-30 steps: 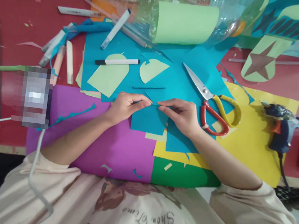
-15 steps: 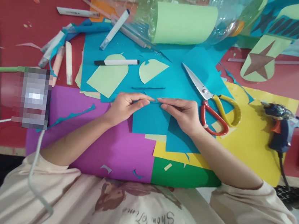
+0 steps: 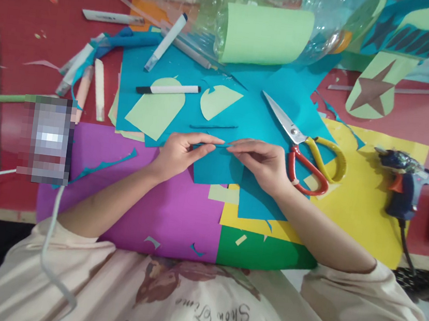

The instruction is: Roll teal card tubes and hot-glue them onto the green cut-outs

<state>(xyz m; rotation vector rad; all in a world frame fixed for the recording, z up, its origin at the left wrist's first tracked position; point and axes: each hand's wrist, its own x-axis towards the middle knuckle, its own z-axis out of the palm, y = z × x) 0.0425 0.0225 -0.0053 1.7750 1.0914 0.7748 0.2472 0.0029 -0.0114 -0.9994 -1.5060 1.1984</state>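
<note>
Between my fingertips is the top edge of a small blue sheet of paper (image 3: 218,170), which hangs toward me and looks folded or rolled along that edge. My left hand (image 3: 184,154) pinches the edge from one side, thumb and fingers together. Close beside it, my right hand (image 3: 259,162) pinches the same edge, the fingertips of both nearly touching. Just beyond the fingers a thin rolled blue paper strip (image 3: 214,127) lies on a larger blue sheet (image 3: 252,108). Scissors (image 3: 299,139) with red and yellow handles rest right of my right hand.
A glue gun (image 3: 405,184) lies on yellow paper (image 3: 364,215) at the right. Purple paper (image 3: 133,213) spreads at the left near a blurred phone (image 3: 50,140). Markers (image 3: 168,90), pale green cutouts (image 3: 221,103) and plastic bottles (image 3: 200,23) lie farther back. A brown star cutout (image 3: 372,89) sits back right.
The lower edge of the small blue sheet has risen toward my fingers, baring more of the pale green scrap beneath. My right fingertips have shifted slightly along the edge.
</note>
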